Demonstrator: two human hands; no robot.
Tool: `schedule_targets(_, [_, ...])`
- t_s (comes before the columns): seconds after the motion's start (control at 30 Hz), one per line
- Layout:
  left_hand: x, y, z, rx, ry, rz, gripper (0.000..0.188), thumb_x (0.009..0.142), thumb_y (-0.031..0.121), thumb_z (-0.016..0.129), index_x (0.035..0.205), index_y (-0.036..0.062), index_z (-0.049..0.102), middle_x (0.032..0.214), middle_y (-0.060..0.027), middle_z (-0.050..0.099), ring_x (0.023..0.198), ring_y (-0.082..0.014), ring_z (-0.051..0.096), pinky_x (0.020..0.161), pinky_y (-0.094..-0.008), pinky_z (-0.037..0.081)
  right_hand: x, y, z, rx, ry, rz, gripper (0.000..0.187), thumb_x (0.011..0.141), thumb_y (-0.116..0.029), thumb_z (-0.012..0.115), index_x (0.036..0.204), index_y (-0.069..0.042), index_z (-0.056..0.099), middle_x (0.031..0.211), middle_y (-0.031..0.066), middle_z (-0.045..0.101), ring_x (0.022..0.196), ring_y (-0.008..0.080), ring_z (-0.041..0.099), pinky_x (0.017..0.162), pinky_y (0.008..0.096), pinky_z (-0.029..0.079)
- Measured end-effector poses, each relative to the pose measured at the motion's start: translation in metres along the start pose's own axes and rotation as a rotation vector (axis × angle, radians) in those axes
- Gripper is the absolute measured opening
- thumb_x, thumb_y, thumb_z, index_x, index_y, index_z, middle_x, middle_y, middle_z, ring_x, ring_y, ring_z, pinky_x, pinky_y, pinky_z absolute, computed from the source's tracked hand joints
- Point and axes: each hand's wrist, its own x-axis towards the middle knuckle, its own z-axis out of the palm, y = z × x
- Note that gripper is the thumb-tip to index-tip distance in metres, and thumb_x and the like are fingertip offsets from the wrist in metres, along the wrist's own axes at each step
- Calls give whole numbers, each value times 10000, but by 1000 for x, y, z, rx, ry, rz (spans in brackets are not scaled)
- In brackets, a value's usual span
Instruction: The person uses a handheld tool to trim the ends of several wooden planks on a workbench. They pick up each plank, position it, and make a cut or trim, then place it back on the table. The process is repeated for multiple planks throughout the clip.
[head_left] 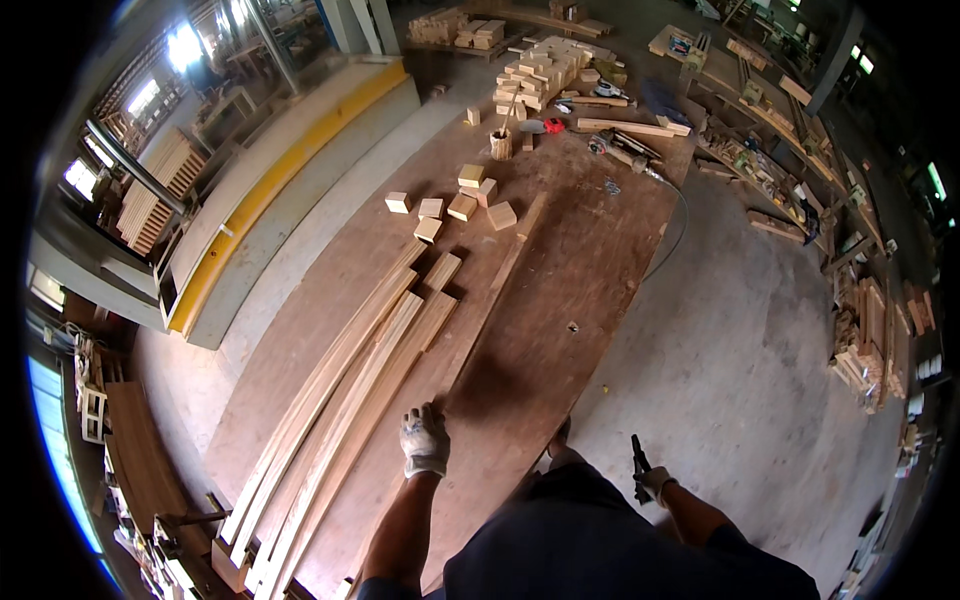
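- Curling near the lower visible end of a thin wooden strip (493, 300): left hand (425, 443), in a pale knit glove with dark fingertips; whether its fingers grip the strip cannot be told.
- Right hand (655, 484), likewise gloved, well apart from the left and off the table's edge; closed around a dark, slender tool (640, 462), kind unclear.
- Thin strip: long, straight, brownish, paler at its far end, lying lengthwise on the table just ahead of the left hand.
- Long battens (387, 340), left of the strip: several, smooth, straight-grained, square-ended, cream to tan, side by side with staggered ends.
- Small blocks (461, 207), beyond the battens: a loose cluster, pale, sharp-cornered, some touching.
- Round wooden container (501, 145), rough-sided, a thin stick standing in it.
- Block pile (540, 75), far end: many pale pieces, stacked unevenly.
- Hand tools (625, 152), right of the container: metallic and dark, a thin hose (685, 215) curving over the table edge.
- Table (560, 300): broad, reddish-brown sheet, scuffed and dusty.
- Floor (720, 340): grey, mottled, hard.
- Platform (290, 165), left: grey-sided, with a yellow band.
- Timber stack (862, 330), far right: rough lengths, loosely heaped.
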Motion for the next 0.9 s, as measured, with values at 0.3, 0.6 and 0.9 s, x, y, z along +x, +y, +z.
schedule_targets(0.3, [-7,23,9,22,-213,-21,401,860,180,683,1236,58,612,1090,-199,661,1049,-409,607,882,-522,511,-3,-4,17,50,-60,2,247,914,-182,760,914,48,670,692,91,638,546,249,645,481,413,518])
schedule_targets(0.6, [-47,69,19,-106,-332,91,413,822,171,686,1211,48,625,1086,-201,669,1014,-408,625,855,-526,524,-19,-43,25,29,-94,-39,214,929,-164,733,937,40,666,679,91,629,539,244,632,481,407,513])
schedule_targets(0.9, [-55,57,-29,-175,-249,149,323,878,165,677,1176,53,618,937,-200,665,909,-420,620,761,-546,507,-11,-31,18,89,-91,-47,240,936,-184,738,897,33,644,676,97,633,528,242,628,481,410,513])
